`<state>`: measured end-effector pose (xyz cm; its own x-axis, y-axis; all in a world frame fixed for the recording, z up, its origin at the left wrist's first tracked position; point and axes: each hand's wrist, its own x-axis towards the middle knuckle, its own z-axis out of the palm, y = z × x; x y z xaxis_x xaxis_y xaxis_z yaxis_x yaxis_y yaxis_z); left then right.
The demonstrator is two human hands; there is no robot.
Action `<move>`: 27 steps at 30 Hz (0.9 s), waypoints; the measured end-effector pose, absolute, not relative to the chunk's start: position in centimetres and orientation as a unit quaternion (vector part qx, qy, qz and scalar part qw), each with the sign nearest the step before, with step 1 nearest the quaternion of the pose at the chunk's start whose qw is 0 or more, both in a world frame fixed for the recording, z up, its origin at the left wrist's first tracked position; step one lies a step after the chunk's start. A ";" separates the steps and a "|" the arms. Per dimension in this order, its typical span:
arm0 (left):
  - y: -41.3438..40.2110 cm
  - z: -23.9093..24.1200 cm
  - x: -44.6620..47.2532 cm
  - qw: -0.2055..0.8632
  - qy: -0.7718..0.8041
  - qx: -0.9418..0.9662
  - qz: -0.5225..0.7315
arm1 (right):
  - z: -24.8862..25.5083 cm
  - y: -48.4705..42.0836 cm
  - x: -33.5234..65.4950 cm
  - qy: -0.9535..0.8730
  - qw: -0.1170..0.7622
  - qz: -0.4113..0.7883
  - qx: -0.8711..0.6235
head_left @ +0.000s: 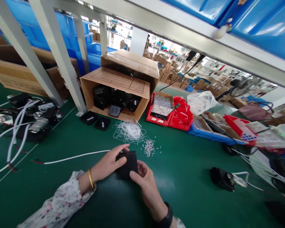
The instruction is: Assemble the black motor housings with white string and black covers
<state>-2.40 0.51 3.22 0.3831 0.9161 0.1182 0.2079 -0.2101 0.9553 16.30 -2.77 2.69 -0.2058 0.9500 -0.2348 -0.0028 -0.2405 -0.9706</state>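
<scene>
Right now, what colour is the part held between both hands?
Black; the part shows best in the head view.

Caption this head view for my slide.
Left hand and right hand hold a flat black plastic part at a green table.

On the green bench (180, 190) we see a cardboard box (123, 80) lying on its side at the far middle, with black parts (116, 99) inside it. Just in front of it we find a white tangle of ties (129, 131) and scattered pins (149, 147). Red trays (181, 118) and a plastic bag (200, 102) sit far right. White cables (16, 126) lie left, and a black unit (220, 179) rests near right.
</scene>
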 end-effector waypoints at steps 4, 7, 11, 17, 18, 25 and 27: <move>-0.6 3.9 -3.6 0.412 0.446 0.737 0.298 | 4.0 -3.0 16.4 -0.694 0.311 0.392 -0.517; -2.5 2.7 -3.7 0.401 0.470 0.720 0.315 | 3.6 -3.5 16.5 -0.753 0.289 0.357 -0.471; -4.4 0.5 -3.3 0.401 0.489 0.691 0.351 | 1.8 -3.8 16.4 -0.750 0.319 0.369 -0.448; -5.6 -1.2 -2.5 0.426 0.516 0.627 0.399 | 1.2 -3.5 17.3 -0.791 0.303 0.334 -0.413; -5.6 -1.2 -2.3 0.439 0.529 0.605 0.402 | 1.2 -3.5 17.7 -0.810 0.297 0.319 -0.392; -4.0 0.1 -1.4 0.554 0.499 0.585 0.319 | 0.9 -3.0 19.6 -0.888 0.284 0.226 -0.282; -3.6 0.5 -1.1 0.586 0.503 0.537 0.341 | 1.1 -2.9 19.3 -0.856 0.289 0.280 -0.325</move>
<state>-1.10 -3.64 0.52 0.2617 0.9392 -0.2225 0.1401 0.1911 0.9715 19.28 -2.88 1.07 -0.6213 0.7181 0.3134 0.3943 0.6322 -0.6669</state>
